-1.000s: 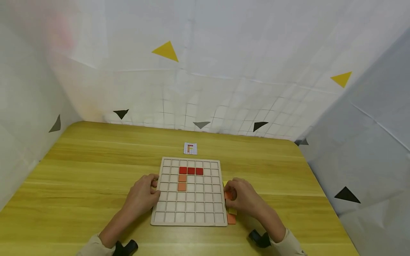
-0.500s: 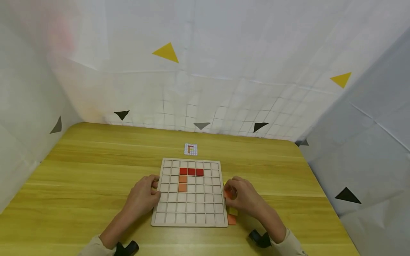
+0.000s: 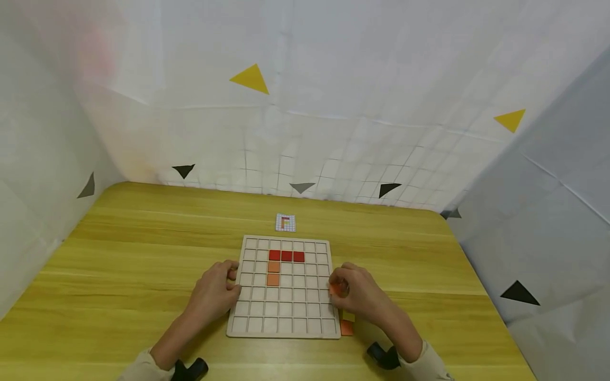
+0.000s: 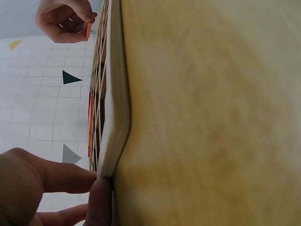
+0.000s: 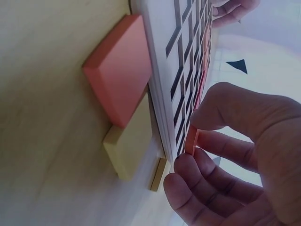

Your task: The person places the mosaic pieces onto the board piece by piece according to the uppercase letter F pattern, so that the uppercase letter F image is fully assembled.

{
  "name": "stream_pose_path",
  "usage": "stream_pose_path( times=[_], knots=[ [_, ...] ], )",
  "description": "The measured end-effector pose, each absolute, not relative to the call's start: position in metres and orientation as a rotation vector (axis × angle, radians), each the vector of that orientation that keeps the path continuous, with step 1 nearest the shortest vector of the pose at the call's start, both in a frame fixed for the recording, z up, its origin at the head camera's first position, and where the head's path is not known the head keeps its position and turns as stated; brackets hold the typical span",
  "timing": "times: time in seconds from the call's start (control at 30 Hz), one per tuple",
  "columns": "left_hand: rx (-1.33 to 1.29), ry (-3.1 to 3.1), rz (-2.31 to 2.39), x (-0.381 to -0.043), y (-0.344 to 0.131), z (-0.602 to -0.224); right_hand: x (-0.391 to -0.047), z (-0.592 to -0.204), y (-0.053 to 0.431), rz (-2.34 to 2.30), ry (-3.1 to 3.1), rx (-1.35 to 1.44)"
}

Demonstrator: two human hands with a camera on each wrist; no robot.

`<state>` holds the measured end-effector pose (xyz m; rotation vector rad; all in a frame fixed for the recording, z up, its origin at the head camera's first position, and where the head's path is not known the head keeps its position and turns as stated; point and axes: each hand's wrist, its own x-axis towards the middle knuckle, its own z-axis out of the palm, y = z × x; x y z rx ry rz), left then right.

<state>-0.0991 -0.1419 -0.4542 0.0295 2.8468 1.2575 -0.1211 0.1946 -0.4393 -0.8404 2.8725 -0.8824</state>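
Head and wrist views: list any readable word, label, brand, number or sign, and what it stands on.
None can be read in any view.
Card: small coloured grid pattern; any finer print is too small to read.
Grid board and held orange tile: no lettering visible.
Wall triangles: plain shapes, no text.

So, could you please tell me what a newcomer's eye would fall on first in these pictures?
Probably the row of three red square tiles, near the far side of the pale wooden grid board, with two orange square tiles running toward the person from the row's left end. Next, likely the right grip, pinching another flat orange tile by the board's right edge. The yellow triangles high on the white backdrop also stand out.
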Motion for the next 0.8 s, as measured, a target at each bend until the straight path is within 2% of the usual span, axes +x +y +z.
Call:
stream_pose_path(
  times=[0.8],
  knots=[
    [0.017, 2.844, 1.275, -0.098, -0.141, -0.452, -0.122, -0.437, 0.170, -0.870, 2.890, -0.888]
  ],
)
